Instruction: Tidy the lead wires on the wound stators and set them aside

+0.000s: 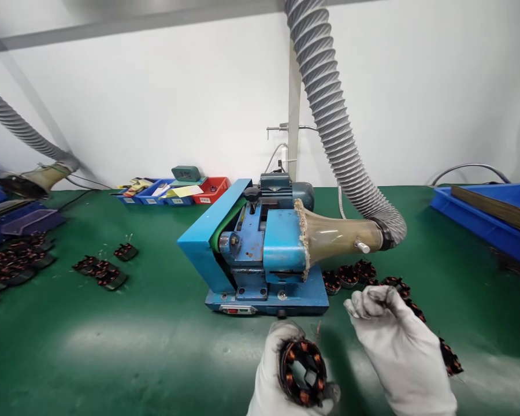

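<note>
My left hand [268, 370], in a white glove smudged dark at the fingertips, grips a motor stator [302, 372] with copper windings. Its ring opening faces me, and a thin wire end sticks up from its top edge. To the right, my right hand [387, 341], gloved the same way, is raised with its fingers curled in; no object shows in it. Behind both hands stands a blue belt grinding machine [286, 240] with a green belt, partly enclosed by its guard. More stators [349, 276] lie in a curving row beyond my right hand, which partly hides them.
A grey suction hose [329, 98] drops to a funnel [338, 234] on the machine. More stators [106, 271] lie on the green bench [156, 341] at left. Small bins [179, 199] stand at the back; a large blue tray [481, 219] is at right. Another hose nozzle [47, 179] hangs far left.
</note>
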A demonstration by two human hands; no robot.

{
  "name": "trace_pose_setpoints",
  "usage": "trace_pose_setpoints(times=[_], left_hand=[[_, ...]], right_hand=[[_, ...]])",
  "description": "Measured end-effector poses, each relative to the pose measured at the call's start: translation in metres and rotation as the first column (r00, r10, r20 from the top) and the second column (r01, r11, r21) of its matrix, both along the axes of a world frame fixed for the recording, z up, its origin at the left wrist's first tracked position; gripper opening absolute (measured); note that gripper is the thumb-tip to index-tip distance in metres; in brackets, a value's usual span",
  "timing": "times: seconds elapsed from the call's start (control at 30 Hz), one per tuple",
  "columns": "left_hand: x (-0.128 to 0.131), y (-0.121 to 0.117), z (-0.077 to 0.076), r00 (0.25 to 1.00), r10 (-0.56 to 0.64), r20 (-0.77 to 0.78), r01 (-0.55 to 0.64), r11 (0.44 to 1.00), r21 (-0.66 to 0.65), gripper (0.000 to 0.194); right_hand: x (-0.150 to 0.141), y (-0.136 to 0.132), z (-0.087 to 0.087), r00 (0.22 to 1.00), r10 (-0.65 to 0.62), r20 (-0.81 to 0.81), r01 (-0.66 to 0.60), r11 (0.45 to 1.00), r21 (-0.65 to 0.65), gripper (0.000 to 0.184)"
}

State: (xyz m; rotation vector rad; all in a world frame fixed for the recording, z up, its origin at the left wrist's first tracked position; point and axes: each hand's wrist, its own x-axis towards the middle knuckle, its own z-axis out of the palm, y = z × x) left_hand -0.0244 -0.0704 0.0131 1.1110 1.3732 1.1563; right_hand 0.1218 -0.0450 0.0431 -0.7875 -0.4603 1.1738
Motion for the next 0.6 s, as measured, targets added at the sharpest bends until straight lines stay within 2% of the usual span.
trace_pose_setpoints(times=[0.03,0.1,0.17,0.23,0.33,0.47,0.6], left_hand=[[0.000,0.005,-0.003,1.000,0.012,0.007,-0.012,1.000,0.011,0.057],[0.002,0.017,-0.010,0.997,0.039,0.060,-0.040,0.999,0.011,0.062],[0.004,0.030,-0.016,0.990,0.083,0.116,-0.081,0.996,-0.022,0.065],[0.007,0.043,-0.020,0.981,0.122,0.154,-0.114,0.992,-0.056,0.059],[0.011,0.059,-0.022,0.952,0.172,0.253,-0.150,0.983,-0.103,0.042],[0.017,0.070,-0.021,0.926,0.200,0.320,-0.168,0.978,-0.126,0.034],[0.021,0.072,-0.016,0.930,0.200,0.309,-0.169,0.978,-0.123,0.036]], right_hand=[[-0.002,0.001,-0.003,0.995,-0.038,0.089,0.039,0.999,-0.007,0.016],[-0.014,0.003,-0.014,0.938,0.006,0.346,0.007,0.999,-0.036,0.017],[-0.033,0.005,-0.023,0.807,0.133,0.575,-0.080,0.990,-0.116,0.043],[-0.051,0.011,-0.026,0.655,0.196,0.729,-0.043,0.974,-0.223,0.056],[-0.064,0.026,-0.015,0.475,0.200,0.857,0.096,0.956,-0.276,0.050],[-0.063,0.040,0.002,0.411,0.213,0.886,0.129,0.949,-0.288,0.042],[-0.058,0.042,0.001,0.422,0.224,0.878,0.108,0.950,-0.294,0.041]])
